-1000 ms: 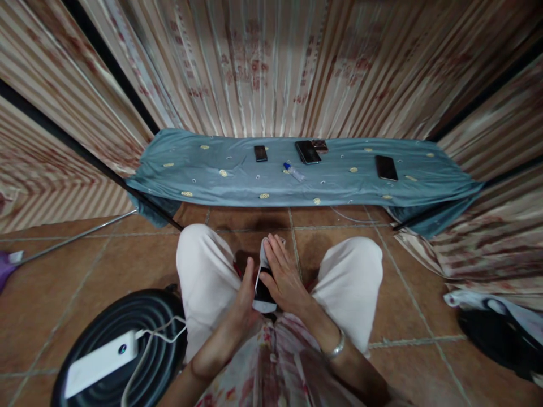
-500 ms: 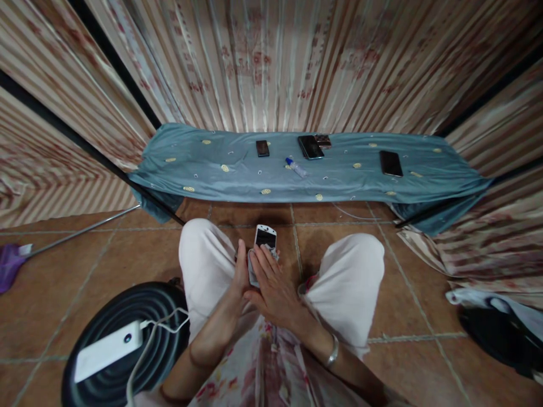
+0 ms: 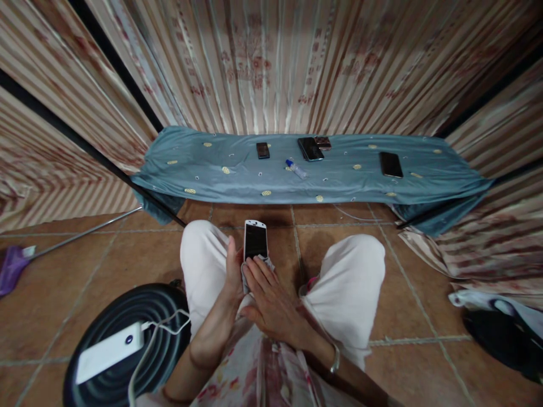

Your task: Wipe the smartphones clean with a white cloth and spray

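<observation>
Between my knees is a white smartphone (image 3: 256, 239) with a dark screen, its top end pointing away from me. My left hand (image 3: 234, 271) grips it from the left side and beneath, thumb along its edge. A grey cloth (image 3: 267, 262) lies over the lower part of the phone. Flat on that cloth rests my right hand (image 3: 267, 288), fingers stretched forward and pressing it against the screen. The lower end of the phone is hidden under the cloth and fingers.
Ahead, a bench with blue-green cloth (image 3: 190, 175) carries a small dark phone (image 3: 263, 150), a black phone (image 3: 310, 148), another dark phone (image 3: 391, 164) and a blue-capped bottle (image 3: 296, 169). At left, a white power bank (image 3: 109, 351) with a cable sits on a black stool (image 3: 165, 305).
My right hand has slid down toward me with the cloth, uncovering more of the screen. The phone has shifted slightly left.
</observation>
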Action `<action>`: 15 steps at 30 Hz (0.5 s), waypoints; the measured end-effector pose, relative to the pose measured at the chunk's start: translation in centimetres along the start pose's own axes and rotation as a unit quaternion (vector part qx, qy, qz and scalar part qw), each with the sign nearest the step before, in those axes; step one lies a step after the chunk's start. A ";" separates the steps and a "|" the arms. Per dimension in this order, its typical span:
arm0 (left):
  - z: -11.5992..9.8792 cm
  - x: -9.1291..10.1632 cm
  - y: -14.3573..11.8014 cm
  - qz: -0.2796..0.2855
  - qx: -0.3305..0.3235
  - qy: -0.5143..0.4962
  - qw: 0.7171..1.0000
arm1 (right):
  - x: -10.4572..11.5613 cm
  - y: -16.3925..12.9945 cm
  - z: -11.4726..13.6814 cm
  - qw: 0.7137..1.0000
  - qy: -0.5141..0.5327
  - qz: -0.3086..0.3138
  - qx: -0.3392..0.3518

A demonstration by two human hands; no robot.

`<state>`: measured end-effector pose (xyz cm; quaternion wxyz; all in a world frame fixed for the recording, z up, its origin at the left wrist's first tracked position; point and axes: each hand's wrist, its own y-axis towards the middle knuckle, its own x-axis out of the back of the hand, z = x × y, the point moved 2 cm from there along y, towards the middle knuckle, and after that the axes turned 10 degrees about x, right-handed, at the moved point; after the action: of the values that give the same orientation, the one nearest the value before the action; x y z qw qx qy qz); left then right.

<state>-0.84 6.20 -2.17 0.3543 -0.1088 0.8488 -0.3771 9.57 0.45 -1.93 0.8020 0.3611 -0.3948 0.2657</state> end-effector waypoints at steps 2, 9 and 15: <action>-0.3 0.0 -0.3 -0.010 -0.009 -0.014 1.000 | -0.1 -0.1 0.0 1.000 -0.005 0.004 -0.008; -0.9 -0.5 -0.4 0.006 -0.011 -0.054 0.998 | -0.5 -0.7 -0.2 0.999 0.022 -0.027 -0.021; -1.2 -0.7 -0.2 0.014 -0.007 -0.085 0.996 | -1.0 -0.9 -0.8 0.995 0.057 -0.068 -0.052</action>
<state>-1.17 7.02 -1.12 0.4293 -0.1312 0.8198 -0.3555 10.00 0.38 -3.43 0.8572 0.3285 -0.3363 0.2101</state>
